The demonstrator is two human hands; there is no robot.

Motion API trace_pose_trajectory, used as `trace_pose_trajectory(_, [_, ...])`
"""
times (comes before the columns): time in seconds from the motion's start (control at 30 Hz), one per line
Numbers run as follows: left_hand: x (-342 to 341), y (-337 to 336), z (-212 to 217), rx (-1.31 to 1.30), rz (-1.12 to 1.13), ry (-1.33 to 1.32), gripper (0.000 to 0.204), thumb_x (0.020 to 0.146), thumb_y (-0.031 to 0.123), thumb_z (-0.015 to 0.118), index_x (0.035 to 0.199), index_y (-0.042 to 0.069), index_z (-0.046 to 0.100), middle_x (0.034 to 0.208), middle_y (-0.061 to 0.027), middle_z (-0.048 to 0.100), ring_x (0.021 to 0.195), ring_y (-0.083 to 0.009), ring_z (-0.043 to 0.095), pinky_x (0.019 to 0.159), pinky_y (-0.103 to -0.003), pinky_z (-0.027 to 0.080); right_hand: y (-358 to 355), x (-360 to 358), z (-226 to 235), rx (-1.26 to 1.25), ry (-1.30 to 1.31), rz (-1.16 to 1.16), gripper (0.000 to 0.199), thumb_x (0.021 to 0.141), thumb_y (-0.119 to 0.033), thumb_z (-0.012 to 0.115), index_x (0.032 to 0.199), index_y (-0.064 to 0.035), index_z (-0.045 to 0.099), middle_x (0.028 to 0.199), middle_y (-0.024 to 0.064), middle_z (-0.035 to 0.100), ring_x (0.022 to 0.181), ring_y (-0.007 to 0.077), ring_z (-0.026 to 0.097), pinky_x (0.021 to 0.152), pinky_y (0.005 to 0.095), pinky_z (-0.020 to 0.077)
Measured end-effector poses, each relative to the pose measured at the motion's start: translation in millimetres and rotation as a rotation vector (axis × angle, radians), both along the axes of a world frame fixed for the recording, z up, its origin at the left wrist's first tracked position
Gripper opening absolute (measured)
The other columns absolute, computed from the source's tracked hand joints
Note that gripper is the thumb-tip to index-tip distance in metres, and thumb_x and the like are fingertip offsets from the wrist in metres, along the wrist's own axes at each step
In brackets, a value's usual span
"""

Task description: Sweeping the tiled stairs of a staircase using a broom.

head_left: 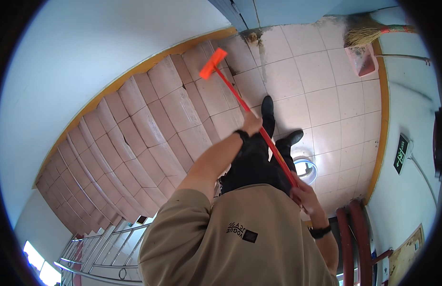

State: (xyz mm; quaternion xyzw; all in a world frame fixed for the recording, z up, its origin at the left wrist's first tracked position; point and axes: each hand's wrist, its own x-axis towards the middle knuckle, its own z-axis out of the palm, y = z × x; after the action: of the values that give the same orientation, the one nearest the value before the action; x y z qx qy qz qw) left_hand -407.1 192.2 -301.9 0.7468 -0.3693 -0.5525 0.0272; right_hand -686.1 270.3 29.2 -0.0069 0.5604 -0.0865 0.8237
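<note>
A long red handle point(235, 95) runs from an orange flat head point(213, 63) down toward my body. The head rests on one of the lower pinkish tiled steps point(173, 95). My left hand point(252, 123) is shut round the middle of the handle, arm stretched out, a dark band at the wrist. My right hand point(304, 193) is shut on the near end of the handle, close to my chest, with a black watch on its wrist. My black shoes point(268, 112) stand on the tiled landing at the foot of the stairs.
A staircase of pinkish steps curves off to the left, with a metal railing point(102, 248) beside it. On the landing stand a pale round bucket point(304, 169), a straw broom point(366, 33) and a pink dustpan point(364, 59). Red pipes point(354, 238) rise along the right wall.
</note>
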Motion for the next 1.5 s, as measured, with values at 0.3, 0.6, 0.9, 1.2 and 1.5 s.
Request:
trace_pose_trajectory(0.3, [-23.5,11.2,52.1,-0.113,-0.288,-0.207,0.033,0.083,0.018,0.058,0.096,-0.012,0.057,0.085,-0.0244,0.065,0.083,-0.0396,0.067,0.079,-0.047,0.051,7.0,-4.0,14.1,0.031,0.004,-0.058,0.064,0.093,-0.003,0.051,0.153,-0.0085,0.029,0.07,0.0004,0.054,0.042,0.0039,0.037,0.036,0.019,0.0297])
trace_pose_trajectory(0.6, [40.6,-67.9,6.9,-0.357,-1.151,-0.271,0.018,0.078,0.016,0.062,0.066,0.005,0.069,0.059,-0.0141,0.065,0.057,-0.0284,0.067,0.056,-0.05,0.046,-32.4,22.3,-18.0,-0.057,-0.077,-0.024,0.064,0.096,-0.007,0.05,0.154,-0.018,0.027,0.078,0.0,0.054,0.045,0.0043,0.038,0.039,0.0179,0.0316])
trace_pose_trajectory(0.9, [-68.9,52.9,89.3,0.403,0.067,0.078,0.066,0.086,0.025,0.055,0.115,-0.02,0.016,0.114,-0.0422,0.055,0.109,-0.0504,0.059,0.1,-0.044,0.046,42.3,-52.1,39.5,0.11,0.007,-0.051,0.063,0.09,-0.001,0.053,0.15,-0.007,0.036,0.075,-0.0014,0.055,0.044,0.0032,0.039,0.039,0.0194,0.0297])
trace_pose_trajectory(1.2, [72.9,-83.8,-27.7,-0.278,-0.995,-0.19,0.019,0.077,0.017,0.063,0.058,0.015,0.068,0.054,-0.0093,0.062,0.054,-0.0287,0.064,0.052,-0.049,0.042,-56.3,39.1,-18.8,-0.039,-0.115,-0.034,0.063,0.094,-0.007,0.049,0.153,-0.0184,0.03,0.075,0.0003,0.055,0.042,0.0041,0.036,0.037,0.0188,0.0283])
trace_pose_trajectory(1.5, [-72.1,49.7,75.6,0.291,-0.025,-0.041,0.06,0.087,0.024,0.057,0.113,-0.017,0.022,0.102,-0.0383,0.06,0.094,-0.0447,0.067,0.085,-0.043,0.055,28.9,-56.5,37.9,0.114,0.016,0.007,0.065,0.091,-0.001,0.05,0.152,-0.0114,0.032,0.069,0.0001,0.054,0.042,0.0035,0.037,0.037,0.0197,0.0291])
